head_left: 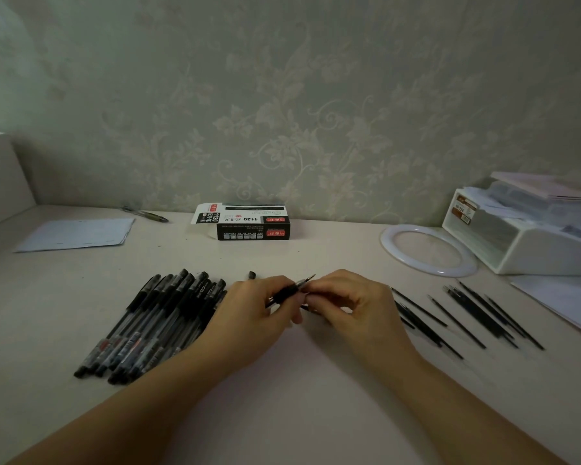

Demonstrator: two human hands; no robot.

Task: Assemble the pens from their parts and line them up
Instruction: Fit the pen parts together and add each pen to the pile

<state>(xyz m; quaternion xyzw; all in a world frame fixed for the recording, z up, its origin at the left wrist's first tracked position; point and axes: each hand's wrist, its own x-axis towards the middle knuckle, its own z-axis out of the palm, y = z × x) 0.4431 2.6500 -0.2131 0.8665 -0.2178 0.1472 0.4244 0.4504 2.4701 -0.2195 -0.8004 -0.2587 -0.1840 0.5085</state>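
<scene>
Fingers of both hands, left [249, 310] & right [346, 303], pinch one pen [291, 290] (its barrel mostly hidden, tip seemingly uncapped).

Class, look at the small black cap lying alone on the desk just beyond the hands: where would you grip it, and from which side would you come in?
Pinch the loose cap across its short body between thumb and forefinger, coming down from above. It lies apart on the bare table, with the pile of pens to its left and both hands beside it, so the top is the open way in. Its finer shape is too small to tell.
</scene>
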